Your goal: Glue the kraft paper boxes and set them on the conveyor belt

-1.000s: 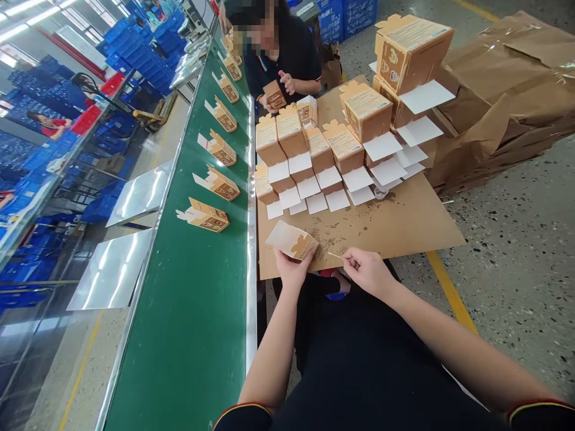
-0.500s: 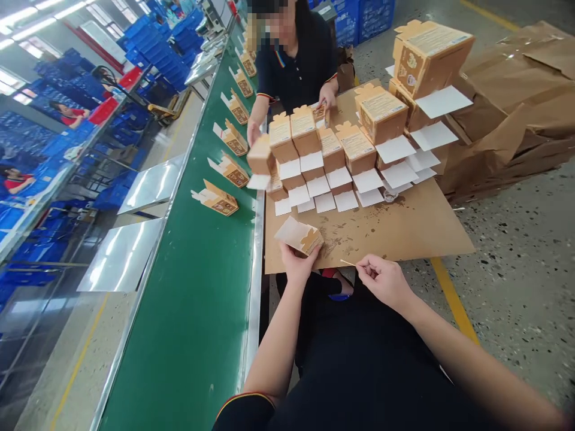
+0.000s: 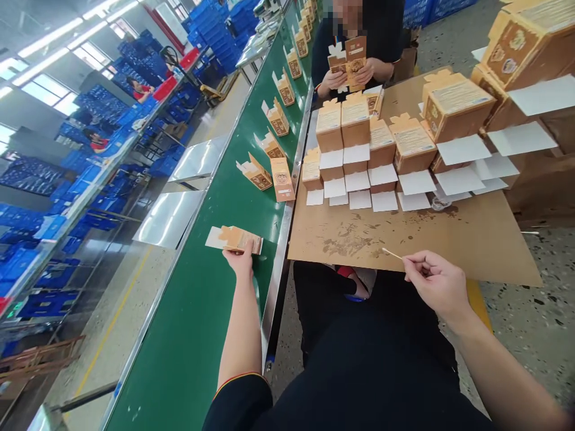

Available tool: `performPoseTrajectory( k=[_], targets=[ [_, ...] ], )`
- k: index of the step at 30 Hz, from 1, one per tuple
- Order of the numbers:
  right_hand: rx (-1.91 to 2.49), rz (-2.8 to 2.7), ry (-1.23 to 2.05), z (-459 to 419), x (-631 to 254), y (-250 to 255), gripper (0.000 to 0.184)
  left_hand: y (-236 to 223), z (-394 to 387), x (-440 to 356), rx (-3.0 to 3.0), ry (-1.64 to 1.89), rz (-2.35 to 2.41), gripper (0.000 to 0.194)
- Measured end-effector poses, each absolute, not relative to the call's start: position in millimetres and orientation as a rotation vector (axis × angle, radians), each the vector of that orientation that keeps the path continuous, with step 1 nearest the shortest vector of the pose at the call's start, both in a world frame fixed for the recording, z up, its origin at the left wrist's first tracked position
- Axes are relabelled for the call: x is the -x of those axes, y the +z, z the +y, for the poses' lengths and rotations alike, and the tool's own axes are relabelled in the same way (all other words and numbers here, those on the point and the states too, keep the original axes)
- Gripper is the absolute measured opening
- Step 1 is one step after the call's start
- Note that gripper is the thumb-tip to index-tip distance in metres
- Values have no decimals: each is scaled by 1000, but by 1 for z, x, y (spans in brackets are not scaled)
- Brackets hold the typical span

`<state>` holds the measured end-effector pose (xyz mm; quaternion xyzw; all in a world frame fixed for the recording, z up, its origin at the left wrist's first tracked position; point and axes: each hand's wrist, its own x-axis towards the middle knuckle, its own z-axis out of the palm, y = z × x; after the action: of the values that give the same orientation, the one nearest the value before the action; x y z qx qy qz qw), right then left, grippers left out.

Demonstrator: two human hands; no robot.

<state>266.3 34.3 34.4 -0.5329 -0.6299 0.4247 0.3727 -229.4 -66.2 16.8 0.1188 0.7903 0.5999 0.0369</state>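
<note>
My left hand (image 3: 240, 258) is closed around a small brown cardboard box (image 3: 237, 239), over the green conveyor belt (image 3: 193, 317). A white flap of the box points left, and I cannot tell whether the box touches the belt. Out over the front edge of the brown board (image 3: 449, 239), my right hand (image 3: 438, 281) pinches a thin cotton swab (image 3: 392, 254), its tip toward the left. Dark wet-looking smears (image 3: 348, 242) mark the board near the swab.
Stacked cardboard boxes (image 3: 411, 140) with white flaps stand across the board. More boxes (image 3: 258, 173) line the belt, one (image 3: 282, 178) lying by its metal edge. A co-worker's hands (image 3: 363, 72) hold an unfolded carton (image 3: 354, 60) behind the stacks. Brown sheeting (image 3: 548, 185) lies at right.
My left hand has carried the box from the board leftward over the belt. My right hand keeps the swab. A box now lies at the belt's edge, and the co-worker holds up a carton.
</note>
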Motion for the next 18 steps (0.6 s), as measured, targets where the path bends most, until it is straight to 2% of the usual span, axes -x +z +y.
performPoseTrajectory(
  k=[6, 13, 18],
  targets=[
    [1384, -1630, 1074, 34, -266, 30, 45, -6, -58, 228, -534, 1828, 2413, 76],
    [1371, -1675, 1110, 33, -264, 28, 48, -2, -37, 231, -519, 1791, 2429, 72],
    [1408, -1653, 1069, 36, -272, 23, 50, 9, -24, 222, -476, 1783, 2407, 88]
  ],
)
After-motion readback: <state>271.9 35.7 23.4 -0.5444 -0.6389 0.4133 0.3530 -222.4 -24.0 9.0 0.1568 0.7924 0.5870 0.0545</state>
